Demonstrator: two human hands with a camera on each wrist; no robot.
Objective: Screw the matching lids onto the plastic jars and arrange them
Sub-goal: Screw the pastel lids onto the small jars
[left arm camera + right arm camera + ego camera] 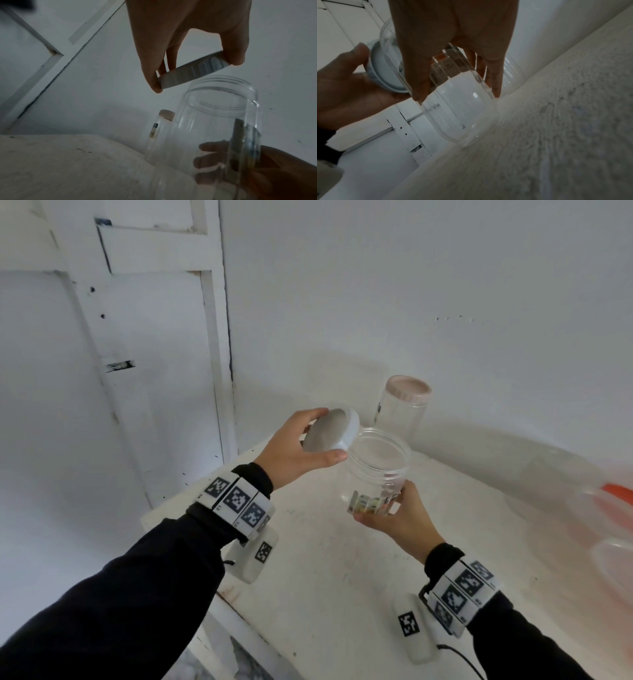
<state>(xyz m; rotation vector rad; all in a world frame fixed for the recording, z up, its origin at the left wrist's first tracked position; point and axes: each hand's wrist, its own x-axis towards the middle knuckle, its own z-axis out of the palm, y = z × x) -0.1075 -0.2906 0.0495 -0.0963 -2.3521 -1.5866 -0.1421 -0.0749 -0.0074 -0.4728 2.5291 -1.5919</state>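
Note:
A clear plastic jar (376,470) with a small label near its base is held above the white table (325,577), its mouth open and tilted toward the left. My right hand (394,511) grips it low around the base (458,108). A white round lid (331,430) is pinched by its rim in my left hand (301,450), tilted, just left of the jar's mouth and not touching it. In the left wrist view the lid (193,70) hangs above the jar rim (221,93). A second clear jar (400,412) with a pale pink lid on it stands at the back by the wall.
The table's left edge (191,501) drops off beside a white door frame (219,337). Translucent plastic containers with an orange lid (616,494) lie blurred at the far right. The white wall closes off the back.

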